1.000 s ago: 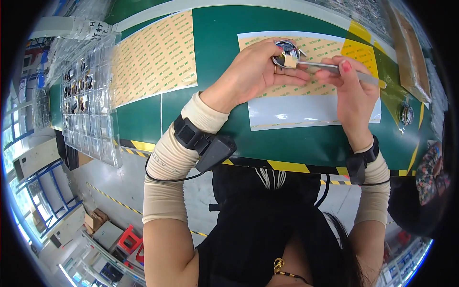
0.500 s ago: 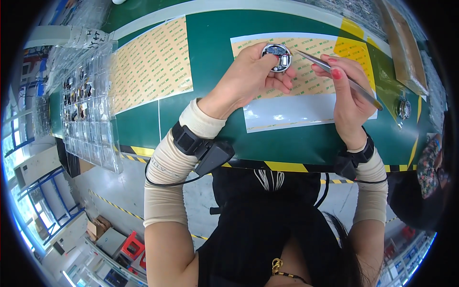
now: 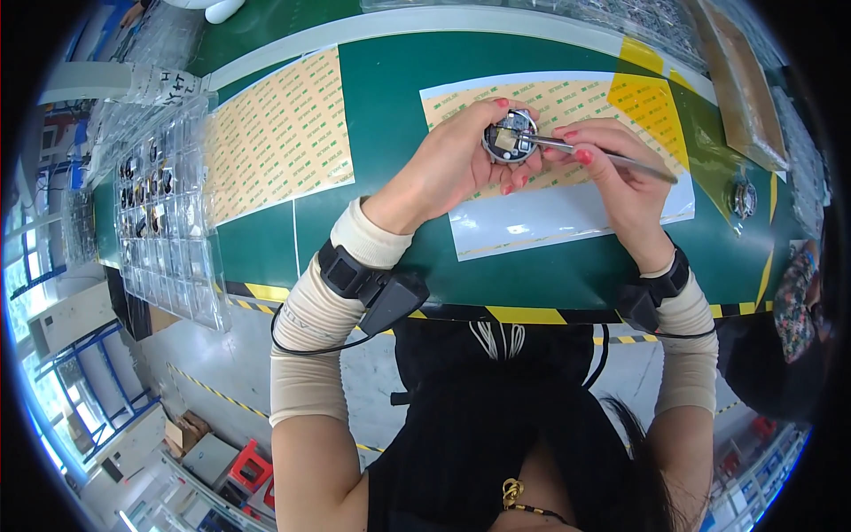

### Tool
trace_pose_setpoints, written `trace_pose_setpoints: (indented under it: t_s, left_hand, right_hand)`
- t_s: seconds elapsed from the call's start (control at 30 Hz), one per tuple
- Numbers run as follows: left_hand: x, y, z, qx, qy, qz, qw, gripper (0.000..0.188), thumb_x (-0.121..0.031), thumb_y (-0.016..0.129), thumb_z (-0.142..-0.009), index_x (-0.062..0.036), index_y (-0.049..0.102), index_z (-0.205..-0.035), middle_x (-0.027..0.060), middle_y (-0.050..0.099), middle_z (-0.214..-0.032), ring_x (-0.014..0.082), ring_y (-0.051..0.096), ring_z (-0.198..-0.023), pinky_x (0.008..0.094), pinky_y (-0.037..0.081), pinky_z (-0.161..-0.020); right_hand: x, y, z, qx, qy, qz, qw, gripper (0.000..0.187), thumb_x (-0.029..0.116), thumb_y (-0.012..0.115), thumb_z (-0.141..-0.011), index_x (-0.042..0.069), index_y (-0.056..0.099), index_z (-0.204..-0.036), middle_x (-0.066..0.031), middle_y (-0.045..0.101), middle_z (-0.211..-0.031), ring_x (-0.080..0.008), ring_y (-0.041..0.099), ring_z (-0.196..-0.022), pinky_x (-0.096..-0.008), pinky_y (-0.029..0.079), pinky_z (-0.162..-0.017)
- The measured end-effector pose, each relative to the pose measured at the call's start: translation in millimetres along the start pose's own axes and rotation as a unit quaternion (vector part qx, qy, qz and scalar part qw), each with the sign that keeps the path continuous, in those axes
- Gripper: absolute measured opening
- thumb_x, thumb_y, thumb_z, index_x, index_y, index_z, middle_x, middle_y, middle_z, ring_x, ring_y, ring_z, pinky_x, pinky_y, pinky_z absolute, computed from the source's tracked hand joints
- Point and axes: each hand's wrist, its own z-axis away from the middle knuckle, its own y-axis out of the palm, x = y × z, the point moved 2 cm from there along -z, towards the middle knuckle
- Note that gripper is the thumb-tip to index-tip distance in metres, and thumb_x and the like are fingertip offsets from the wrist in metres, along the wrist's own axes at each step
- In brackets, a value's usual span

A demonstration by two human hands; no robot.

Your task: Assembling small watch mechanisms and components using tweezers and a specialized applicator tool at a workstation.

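Observation:
My left hand [image 3: 452, 160] grips a small round electronic module [image 3: 503, 140] by its silver rim, thumb at the top edge and fingers beneath. Its open face shows a circuit board with small parts. Metal tweezers [image 3: 634, 164] are pinched in my right hand [image 3: 620, 173], and their tips reach over the module's face, at a small part near its middle. Whether the tips hold that part I cannot tell. Under both hands lies a tan printed adhesive sheet [image 3: 567, 108] with a white lower strip [image 3: 532, 226].
Another tan sheet [image 3: 284, 133] lies to the left, beside a clear compartment tray [image 3: 182, 266] holding small dark parts. A yellow transparent film [image 3: 700, 142], a second round module [image 3: 743, 197] and a cardboard box [image 3: 740, 89] are at the right. Striped tape [image 3: 527, 314] marks the table's near edge.
The tweezers have moved left and down, from beside the module to over its face. My left thumb has shifted off the board to the rim, and the module sits slightly lower.

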Motion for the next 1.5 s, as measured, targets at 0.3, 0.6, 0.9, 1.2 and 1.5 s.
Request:
trace_pose_setpoints:
  t_s: [0.3, 0.6, 0.9, 1.2, 1.5]
  left_hand:
    - [2.3, 3.1, -2.0, -0.008, -0.024, 0.008, 1.0, 0.04, -0.024, 0.023, -0.095, 0.0005, 0.043, -0.118, 0.0202, 0.059, -0.095, 0.0249, 0.059, -0.073, 0.0321, 0.049, -0.064]
    - [-3.9, 11.9, -2.9, -0.005, -0.02, -0.014, 1.0, 0.041, -0.019, 0.02, -0.094, 0.0045, 0.038, -0.122, 0.0246, 0.056, -0.105, 0.0343, 0.059, -0.095, 0.0393, 0.051, -0.08]
    - [-4.9, 18.6, 0.5, 0.002, -0.017, 0.046, 0.999, 0.035, -0.012, 0.025, -0.092, 0.0034, 0.038, -0.121, 0.0246, 0.053, -0.11, 0.0346, 0.057, -0.1, 0.0407, 0.049, -0.086]
    - [-4.6, 18.5, 4.1, -0.037, -0.021, -0.023, 0.999, 0.024, -0.008, 0.033, -0.092, 0.001, 0.041, -0.113, 0.0215, 0.055, -0.107, 0.0299, 0.061, -0.093, 0.0374, 0.054, -0.077]
    - [-0.9, 14.6, 1.7, -0.081, -0.013, -0.072, 0.994, 0.02, -0.002, 0.041, -0.088, -0.0011, 0.041, -0.108, 0.0144, 0.055, -0.1, 0.0247, 0.063, -0.088, 0.0309, 0.058, -0.065]
  right_hand:
    - [-2.2, -39.0, -13.0, -0.114, 0.142, -0.272, 0.945, 0.018, 0.009, 0.051, -0.089, -0.005, 0.058, -0.097, -0.0156, 0.061, -0.094, -0.0224, 0.063, -0.079, -0.0295, 0.052, -0.071]
    - [-18.0, -210.0, -5.4, -0.494, -0.048, 0.318, 0.808, 0.022, 0.009, 0.051, -0.089, -0.004, 0.057, -0.106, -0.0122, 0.061, -0.097, -0.0163, 0.061, -0.081, -0.0245, 0.049, -0.072]
    - [8.2, -42.8, -21.3, 0.009, -0.111, 0.299, 0.948, 0.042, -0.01, 0.05, -0.077, 0.007, 0.055, -0.115, -0.0107, 0.06, -0.1, -0.0185, 0.059, -0.078, -0.0259, 0.047, -0.069]
    - [1.6, -14.5, -13.0, 0.104, 0.025, 0.2, 0.974, 0.053, -0.012, 0.051, -0.071, 0.007, 0.051, -0.121, -0.0097, 0.057, -0.095, -0.0178, 0.059, -0.078, -0.0253, 0.048, -0.066]
    - [6.4, -6.3, -8.9, 0.094, -0.007, 0.207, 0.974, 0.048, -0.009, 0.057, -0.07, 0.006, 0.055, -0.115, -0.0089, 0.057, -0.091, -0.0199, 0.059, -0.078, -0.0295, 0.049, -0.064]
